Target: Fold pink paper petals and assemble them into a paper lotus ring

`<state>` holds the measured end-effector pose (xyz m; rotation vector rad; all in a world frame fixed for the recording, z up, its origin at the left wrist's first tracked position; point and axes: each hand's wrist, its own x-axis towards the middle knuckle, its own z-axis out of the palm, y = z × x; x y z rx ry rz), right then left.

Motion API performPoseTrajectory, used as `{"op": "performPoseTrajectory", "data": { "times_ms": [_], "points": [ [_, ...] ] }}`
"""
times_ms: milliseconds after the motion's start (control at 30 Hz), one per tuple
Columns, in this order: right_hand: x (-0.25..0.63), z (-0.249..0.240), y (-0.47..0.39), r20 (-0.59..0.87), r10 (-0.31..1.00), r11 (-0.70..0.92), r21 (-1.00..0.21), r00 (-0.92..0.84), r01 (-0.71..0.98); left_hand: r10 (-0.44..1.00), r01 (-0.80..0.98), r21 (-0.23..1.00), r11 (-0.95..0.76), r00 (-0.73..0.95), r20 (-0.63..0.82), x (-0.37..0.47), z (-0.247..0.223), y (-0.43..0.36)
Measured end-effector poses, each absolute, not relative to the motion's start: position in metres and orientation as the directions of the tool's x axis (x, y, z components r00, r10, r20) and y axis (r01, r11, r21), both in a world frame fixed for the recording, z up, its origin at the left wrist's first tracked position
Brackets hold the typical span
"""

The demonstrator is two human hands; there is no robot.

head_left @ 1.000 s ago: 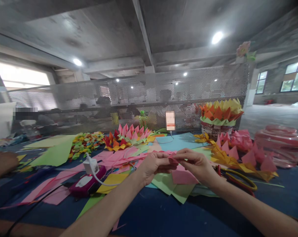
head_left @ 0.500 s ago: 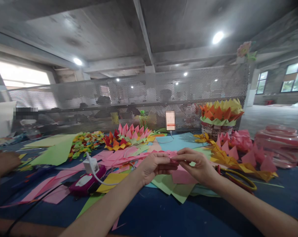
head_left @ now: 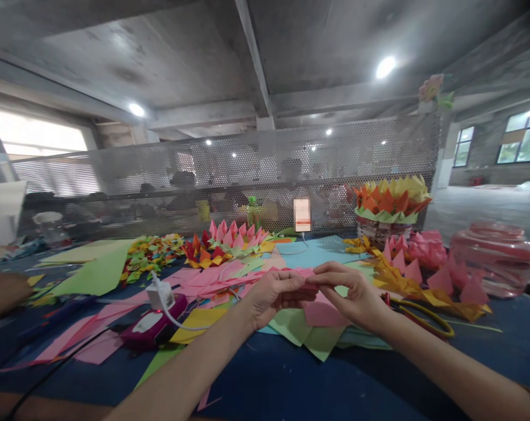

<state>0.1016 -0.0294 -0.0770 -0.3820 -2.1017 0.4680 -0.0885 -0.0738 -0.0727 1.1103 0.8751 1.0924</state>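
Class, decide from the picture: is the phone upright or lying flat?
Upright: the phone stands before the mesh panel, bright screen facing the camera.

Bright windows (head_left: 523, 138) beyond grey perforated partition (head_left: 243, 158).

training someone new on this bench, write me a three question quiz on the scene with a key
1. True or false: the left hand and right hand both hold pink paper.
2. Multiple choice: the white adapter sits on a power strip coloured A) green, B) purple, C) orange.
3. Fill in: in this view, the pink jar stands to the ___ of the orange-petalled basket.
Key: 1 true; 2 B; 3 right
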Motion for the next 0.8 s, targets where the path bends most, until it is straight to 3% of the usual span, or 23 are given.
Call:
{"op": "performPoseTrajectory", "data": {
  "times_ms": [267,533,667,800],
  "points": [
    [0.104,-0.077,-0.034,0.668,0.485,0.841,-0.534,-0.564,0.091,0.981,-0.144,0.99,0.004,0.194,0.025,-0.089,-0.077,-0.071],
    [0.099,-0.085,-0.031,0.521,0.725,0.61,-0.79,-0.45,0.068,0.971,0.162,0.958,-0.236,0.063,0.229,-0.083,-0.073,-0.073],
    [0.094,-0.089,-0.027,0.45,0.723,0.586,-0.801,-0.524,0.12,0.939,0.271,0.9,-0.341,0.047,0.341,-0.08,-0.074,-0.075],
    [0.092,-0.092,-0.025,0.459,0.729,0.603,-0.781,-0.508,0.159,0.931,0.299,0.885,-0.357,0.044,0.361,-0.078,-0.074,-0.076]
  ]
}}
